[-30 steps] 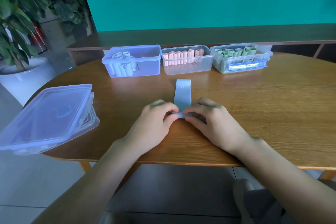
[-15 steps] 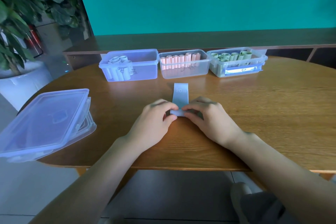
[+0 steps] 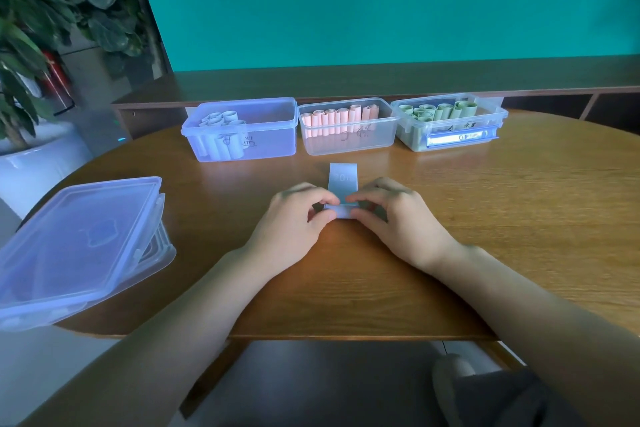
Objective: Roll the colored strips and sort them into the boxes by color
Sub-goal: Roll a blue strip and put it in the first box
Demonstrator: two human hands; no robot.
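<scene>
A pale blue strip (image 3: pixel 342 177) lies flat on the wooden table (image 3: pixel 519 211), its near end curled into a small roll. My left hand (image 3: pixel 294 218) pinches the roll's left end and my right hand (image 3: pixel 394 218) pinches its right end. Behind the strip stand three clear boxes in a row: the blue box (image 3: pixel 270 146) with blue rolls at its left side, the middle box (image 3: pixel 381 140) with pink rolls, and the right box (image 3: pixel 491 125) with green rolls.
A stack of clear box lids (image 3: pixel 76 246) overhangs the table's left edge. A potted plant (image 3: pixel 31 45) in a white pot stands on the floor at far left. A dark ledge (image 3: pixel 381 83) runs behind the boxes under a teal wall.
The roll under my fingers has grown and moved forward, so the flat part of the blue strip is shorter. My view has shifted slightly closer to the table.
</scene>
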